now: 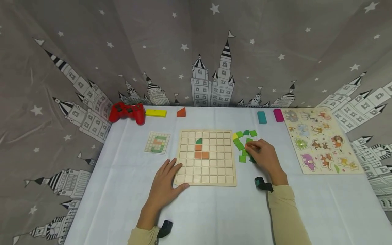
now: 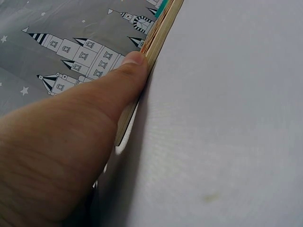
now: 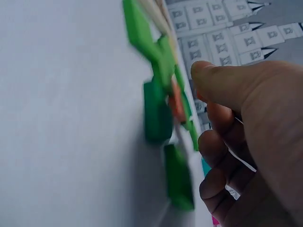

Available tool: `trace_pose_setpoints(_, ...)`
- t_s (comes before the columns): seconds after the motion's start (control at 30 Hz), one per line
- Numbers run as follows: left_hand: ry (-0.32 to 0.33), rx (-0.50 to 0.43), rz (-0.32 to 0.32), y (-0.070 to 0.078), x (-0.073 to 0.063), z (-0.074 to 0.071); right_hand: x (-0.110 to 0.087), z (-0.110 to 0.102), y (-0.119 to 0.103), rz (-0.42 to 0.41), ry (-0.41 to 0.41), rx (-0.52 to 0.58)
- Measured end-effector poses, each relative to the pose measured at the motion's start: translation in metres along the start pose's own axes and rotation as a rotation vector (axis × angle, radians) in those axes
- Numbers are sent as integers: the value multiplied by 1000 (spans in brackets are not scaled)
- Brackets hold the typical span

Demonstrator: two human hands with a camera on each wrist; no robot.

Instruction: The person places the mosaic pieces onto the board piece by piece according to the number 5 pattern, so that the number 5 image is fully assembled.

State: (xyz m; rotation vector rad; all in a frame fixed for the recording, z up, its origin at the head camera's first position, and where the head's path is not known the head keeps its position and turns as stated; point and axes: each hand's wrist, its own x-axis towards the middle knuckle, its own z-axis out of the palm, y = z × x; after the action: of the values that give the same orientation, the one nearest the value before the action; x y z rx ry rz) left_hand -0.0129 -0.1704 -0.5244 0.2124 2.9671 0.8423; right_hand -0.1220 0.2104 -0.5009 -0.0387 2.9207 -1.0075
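Note:
A square wooden grid board [image 1: 214, 170] lies at the middle of the table. On it are a green quarter-round piece [image 1: 199, 141] and several orange square tiles [image 1: 198, 147]. My left hand [image 1: 165, 183] rests on the board's lower left corner with fingers spread; its thumb [image 2: 135, 64] presses the near edge. Right of the board, my right hand [image 1: 264, 156] is over a loose group of green tiles [image 1: 239, 145], thumb and forefinger pinching a small orange piece [image 1: 246, 145] mostly hidden by the fingers. The right wrist view shows another orange piece [image 3: 176, 101] among blurred green ones.
A small pattern card [image 1: 157, 143] lies left of the board. Along the back are a red game controller [image 1: 127, 113], a yellow block [image 1: 156, 113], an orange block [image 1: 181, 112], a teal block [image 1: 261, 117] and a magenta block [image 1: 278, 115]. An animal puzzle board [image 1: 320, 163] is at right.

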Motion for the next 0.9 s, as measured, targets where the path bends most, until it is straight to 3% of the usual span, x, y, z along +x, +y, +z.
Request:
trace_pose_setpoints(0.2, 2, 4, -2, -1, -2, -1, 1, 3, 7, 4, -14, -36)
trace_pose_setpoints(0.6, 11, 1, -4, 0, -1, -1, -5, 1, 20, 43, 41, -53)
trace_pose_setpoints(0.9, 2, -9, -14, 4, -2, -3, -6, -3, 19, 97, -24, -69)
